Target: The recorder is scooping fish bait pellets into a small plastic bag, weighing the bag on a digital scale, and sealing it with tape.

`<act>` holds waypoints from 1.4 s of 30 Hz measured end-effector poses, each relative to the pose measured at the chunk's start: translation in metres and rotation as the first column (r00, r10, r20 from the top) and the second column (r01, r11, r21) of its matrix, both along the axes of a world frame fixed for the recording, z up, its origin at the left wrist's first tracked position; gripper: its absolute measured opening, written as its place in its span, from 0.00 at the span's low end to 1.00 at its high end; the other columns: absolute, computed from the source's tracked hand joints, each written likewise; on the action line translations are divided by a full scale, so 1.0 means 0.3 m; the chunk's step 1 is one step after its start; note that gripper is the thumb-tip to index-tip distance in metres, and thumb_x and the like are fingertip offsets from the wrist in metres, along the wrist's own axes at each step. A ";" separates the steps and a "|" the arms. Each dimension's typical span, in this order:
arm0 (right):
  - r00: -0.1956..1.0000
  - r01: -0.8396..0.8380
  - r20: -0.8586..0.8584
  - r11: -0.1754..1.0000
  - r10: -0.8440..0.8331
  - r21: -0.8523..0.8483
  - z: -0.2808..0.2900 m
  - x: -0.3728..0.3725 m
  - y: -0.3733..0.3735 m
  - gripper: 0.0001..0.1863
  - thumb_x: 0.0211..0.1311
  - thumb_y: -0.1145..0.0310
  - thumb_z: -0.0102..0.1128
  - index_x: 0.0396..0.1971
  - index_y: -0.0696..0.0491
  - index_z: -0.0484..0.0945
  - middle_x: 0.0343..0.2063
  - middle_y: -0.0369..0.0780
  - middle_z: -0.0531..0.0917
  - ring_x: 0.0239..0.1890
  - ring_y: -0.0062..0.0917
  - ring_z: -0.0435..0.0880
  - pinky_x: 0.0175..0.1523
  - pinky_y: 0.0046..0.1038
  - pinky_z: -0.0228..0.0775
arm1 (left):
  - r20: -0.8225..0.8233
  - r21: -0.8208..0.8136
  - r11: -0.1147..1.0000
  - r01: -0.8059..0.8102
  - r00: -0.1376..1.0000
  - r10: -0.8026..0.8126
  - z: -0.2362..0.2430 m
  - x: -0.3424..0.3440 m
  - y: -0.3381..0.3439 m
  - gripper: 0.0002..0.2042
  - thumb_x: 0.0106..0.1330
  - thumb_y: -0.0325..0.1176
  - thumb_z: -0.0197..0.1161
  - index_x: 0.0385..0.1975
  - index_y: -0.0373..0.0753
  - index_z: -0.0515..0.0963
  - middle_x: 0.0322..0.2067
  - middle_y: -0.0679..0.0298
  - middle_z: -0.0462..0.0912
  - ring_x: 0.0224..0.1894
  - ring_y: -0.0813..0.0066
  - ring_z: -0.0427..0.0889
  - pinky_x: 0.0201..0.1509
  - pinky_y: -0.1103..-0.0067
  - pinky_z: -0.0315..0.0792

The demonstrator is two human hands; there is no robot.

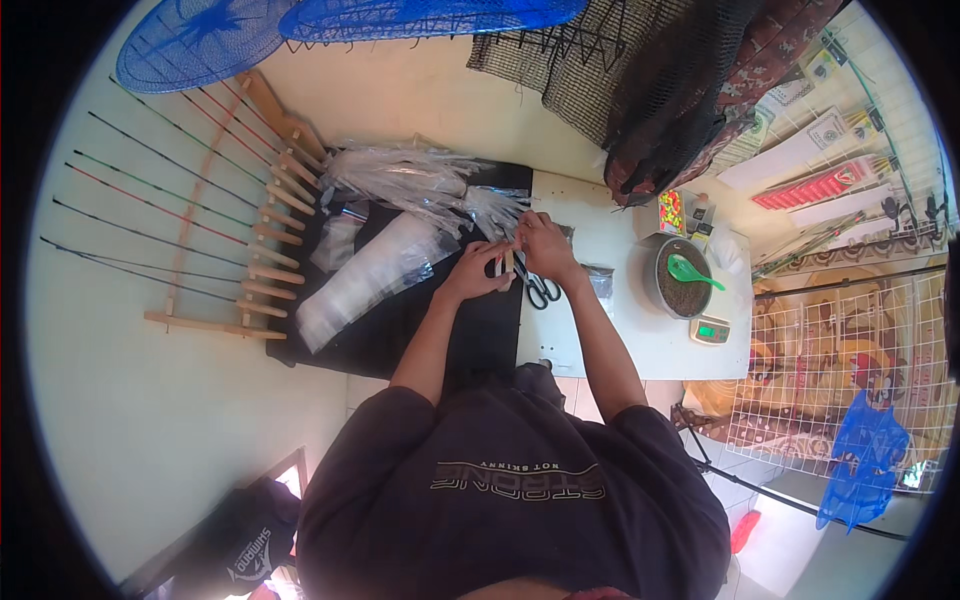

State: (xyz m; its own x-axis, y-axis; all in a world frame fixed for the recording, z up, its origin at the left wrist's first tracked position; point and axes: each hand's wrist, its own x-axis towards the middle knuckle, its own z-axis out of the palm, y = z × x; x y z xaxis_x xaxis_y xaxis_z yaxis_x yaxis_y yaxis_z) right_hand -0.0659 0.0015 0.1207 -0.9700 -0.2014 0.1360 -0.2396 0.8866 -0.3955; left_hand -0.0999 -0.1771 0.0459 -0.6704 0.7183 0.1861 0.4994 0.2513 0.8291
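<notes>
I have my left hand (478, 268) and right hand (543, 245) pinched together on a small pale wooden stick piece (508, 262), fingers closed around its ends. Black-handled scissors (541, 290) lie just below my right hand. Crinkled clear plastic bags (420, 180) sit just beyond my fingers. I'd keep the grip tight and wrists steady, well clear of the grey pellet bowl (681, 280) farther right.

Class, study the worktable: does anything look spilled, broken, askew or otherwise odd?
Nothing stands out. Both hands pinch a small pale item; scissors lie flat beside them, and the pellets stay inside their bowl under a green scoop.
</notes>
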 end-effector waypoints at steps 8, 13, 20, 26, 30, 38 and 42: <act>0.999 -0.020 -0.034 1.000 0.020 -0.021 0.033 -0.006 0.000 0.06 0.44 0.79 0.54 0.25 0.55 0.73 0.41 0.41 0.72 0.50 0.39 0.68 0.52 0.37 0.65 | 0.143 -0.164 0.985 -0.049 0.987 0.073 0.008 -0.006 0.000 0.30 0.52 0.42 0.65 0.57 0.52 0.66 0.52 0.59 0.73 0.54 0.53 0.67 0.59 0.68 0.62; 0.999 -0.021 0.036 1.000 0.022 -0.012 0.041 0.002 -0.007 0.04 0.44 0.77 0.56 0.24 0.55 0.73 0.43 0.40 0.70 0.53 0.38 0.66 0.53 0.38 0.64 | 0.121 -0.085 0.996 -0.020 0.992 0.030 -0.001 -0.007 0.006 0.27 0.54 0.46 0.63 0.54 0.50 0.68 0.50 0.59 0.74 0.53 0.52 0.68 0.59 0.67 0.63; 0.999 -0.029 -0.046 0.999 0.028 -0.022 0.036 0.016 -0.014 0.06 0.42 0.80 0.55 0.23 0.55 0.73 0.39 0.40 0.71 0.49 0.38 0.69 0.50 0.36 0.65 | 0.057 -0.186 0.982 -0.040 0.997 0.052 -0.022 -0.012 0.001 0.25 0.53 0.49 0.63 0.52 0.51 0.71 0.48 0.59 0.75 0.49 0.52 0.71 0.57 0.68 0.64; 0.999 -0.035 -0.003 0.999 0.035 -0.016 0.042 0.021 -0.010 0.06 0.41 0.81 0.55 0.23 0.55 0.73 0.38 0.40 0.71 0.48 0.38 0.69 0.50 0.36 0.65 | 0.056 -0.153 0.987 -0.049 0.997 0.058 -0.016 -0.009 0.002 0.26 0.52 0.49 0.63 0.53 0.52 0.71 0.45 0.57 0.77 0.49 0.52 0.71 0.56 0.67 0.66; 0.999 -0.049 -0.018 0.999 0.049 -0.014 0.035 0.024 -0.005 0.06 0.41 0.80 0.55 0.23 0.55 0.73 0.38 0.41 0.71 0.47 0.38 0.69 0.50 0.36 0.65 | 0.062 -0.179 0.983 -0.036 0.997 0.048 -0.023 -0.014 0.004 0.26 0.52 0.49 0.64 0.53 0.52 0.71 0.45 0.57 0.77 0.49 0.52 0.71 0.55 0.67 0.66; 0.999 -0.016 -0.039 0.999 0.014 -0.045 0.043 0.008 0.014 0.06 0.44 0.79 0.56 0.25 0.55 0.73 0.40 0.41 0.71 0.48 0.38 0.69 0.52 0.37 0.65 | -0.035 -0.106 0.991 -0.076 0.997 0.072 0.018 -0.013 0.017 0.28 0.50 0.45 0.67 0.53 0.48 0.71 0.44 0.57 0.77 0.49 0.53 0.71 0.57 0.68 0.64; 1.000 0.001 0.005 0.999 -0.001 -0.040 0.055 0.009 0.006 0.06 0.45 0.75 0.58 0.26 0.54 0.74 0.42 0.41 0.71 0.50 0.38 0.69 0.53 0.38 0.65 | -0.005 0.124 0.983 -0.138 0.990 0.139 0.053 -0.028 0.038 0.26 0.49 0.39 0.69 0.50 0.43 0.73 0.44 0.60 0.78 0.49 0.56 0.71 0.57 0.69 0.63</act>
